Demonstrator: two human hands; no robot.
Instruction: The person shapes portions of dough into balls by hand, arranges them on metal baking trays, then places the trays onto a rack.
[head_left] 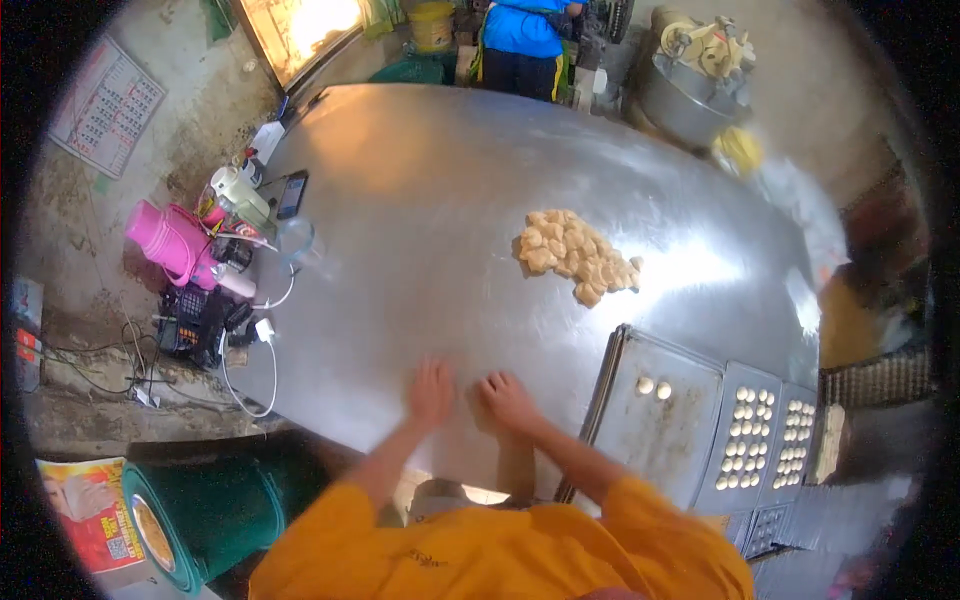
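My left hand [432, 395] rests palm down on the steel table [380, 250], fingers apart and slightly blurred. Beside it, my right hand [503, 398] is also palm down, fingers spread and slightly bent. I see nothing held in either; anything under the palms is hidden. Farther up and right lies a clustered heap of cut dough pieces [560, 250]. Right of my hands, a worn tray [640, 450] on a stack carries two dough balls [646, 385]. Two more trays [740, 500] hold rows of small dough balls [797, 430] at the table's right side.
A phone [292, 195], pink jug [160, 235], thermos [235, 195] and cables crowd the left edge. A green bin [240, 520] stands lower left. A person in blue [520, 30] is beyond the far edge, near a metal mixer [690, 95]. A yellow-topped bag [735, 150] sits right.
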